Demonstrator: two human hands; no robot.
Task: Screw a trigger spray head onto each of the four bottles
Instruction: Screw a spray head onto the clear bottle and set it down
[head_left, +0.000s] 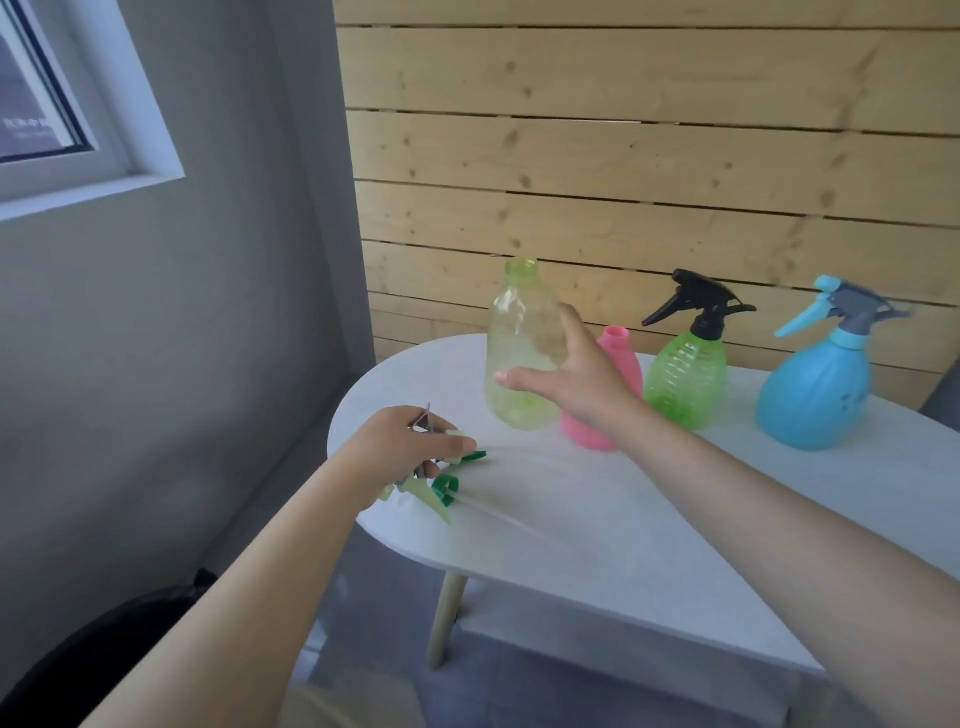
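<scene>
Left hand (402, 449) hiding spray head (441, 480), pink bottle (618, 364) half-covered

On your table (649, 519), four bottles (685, 374) line the back; spray heads (441, 486), seemingly two, lie front-left
</scene>
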